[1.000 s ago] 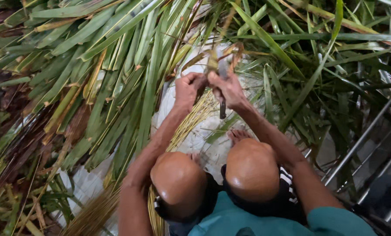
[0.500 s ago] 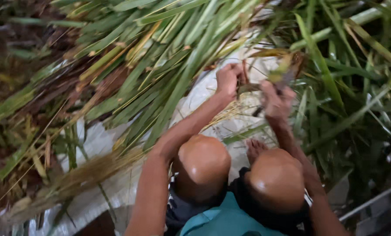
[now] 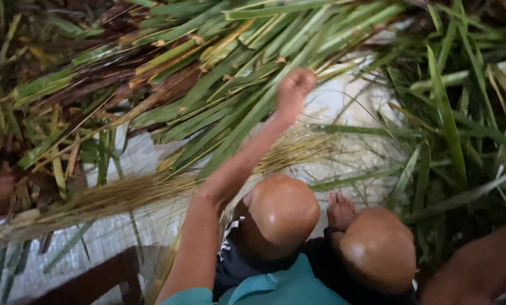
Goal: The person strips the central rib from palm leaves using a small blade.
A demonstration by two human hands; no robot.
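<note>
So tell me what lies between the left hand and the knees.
In the head view, between the left hand and the knees lie a bundle of straw-coloured leaf ribs on a white woven sheet.

No labels, signs or screens are showing in this view. The only packaging-like thing is a white woven plastic sack sheet (image 3: 134, 164), which is lying flat on the ground. It is showing pale grey-white with a fine woven texture, and no printing is visible on the bare patches. It is appearing in the lower left, in the middle and toward the upper right, while most of it is lying hidden under green leaves (image 3: 247, 107) and straw-coloured strips (image 3: 123, 195).
</note>
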